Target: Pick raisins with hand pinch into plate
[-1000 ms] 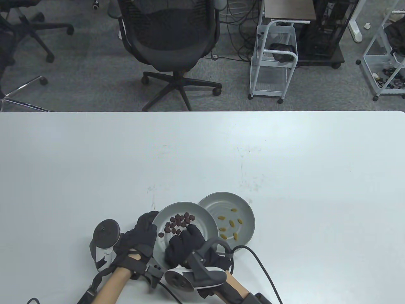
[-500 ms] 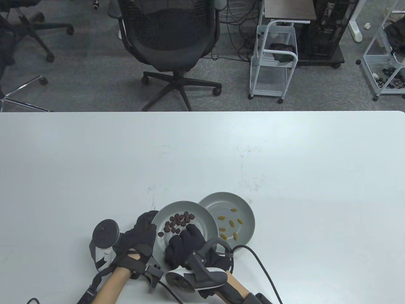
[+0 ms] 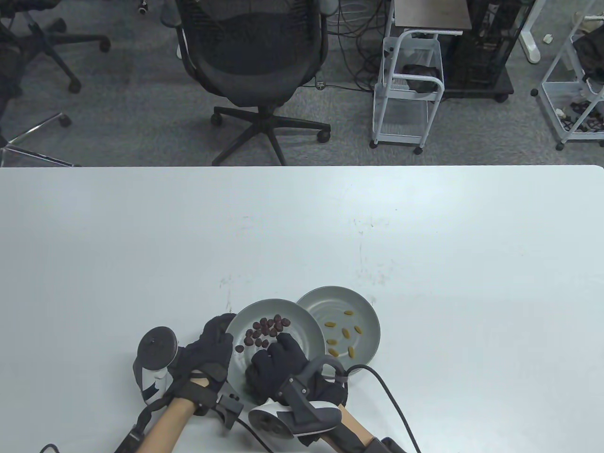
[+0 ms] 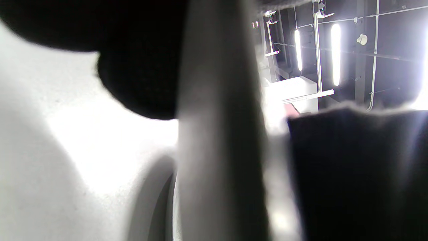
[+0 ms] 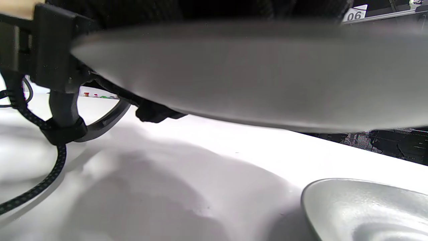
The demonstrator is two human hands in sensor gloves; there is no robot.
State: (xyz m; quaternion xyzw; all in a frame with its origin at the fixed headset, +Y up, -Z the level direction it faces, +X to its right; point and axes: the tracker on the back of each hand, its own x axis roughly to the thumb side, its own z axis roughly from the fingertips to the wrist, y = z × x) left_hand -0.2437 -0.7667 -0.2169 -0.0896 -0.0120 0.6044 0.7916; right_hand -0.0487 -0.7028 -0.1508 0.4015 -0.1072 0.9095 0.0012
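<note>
While wrist views blur, overhead shows left hand [image 3: 210,351] gripping plate [image 3: 302,325]; right hand [image 3: 278,365] fingers' state unclear.

White worktop [image 3: 424,245], two grey plates touching near its front edge, left plate [image 3: 302,321], right plate [image 3: 368,325], black cable [image 3: 396,401].

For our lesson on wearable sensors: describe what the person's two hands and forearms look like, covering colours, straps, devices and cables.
Both the left hand and the right hand wear black fabric gloves below bare forearms. Each carries a white-and-grey ring-shaped tracker, fixed with black straps. A black cable trails from the right one.
</note>
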